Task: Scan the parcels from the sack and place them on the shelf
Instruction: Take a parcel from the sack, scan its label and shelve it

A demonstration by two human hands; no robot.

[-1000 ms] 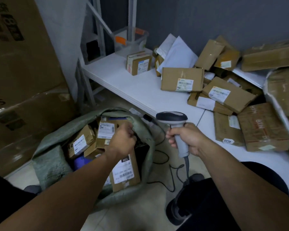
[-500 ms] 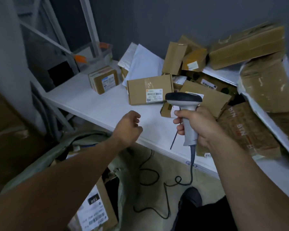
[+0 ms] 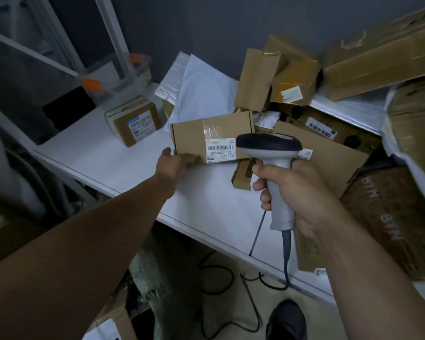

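Since the earlier frame, the left hand [image 3: 176,161] has reached forward and now lies open against the flat brown cardboard parcel [image 3: 210,139] on the white shelf [image 3: 108,158]. The right hand [image 3: 293,192] grips the grey handheld scanner [image 3: 274,173]. I judge this the placing step; next, return to the green sack [image 3: 155,271] below.

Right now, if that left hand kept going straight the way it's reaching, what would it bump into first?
The left hand points at the brown box with the barcode label on the shelf. Its fingertips look already at the box's lower front edge, though true contact is hard to judge.
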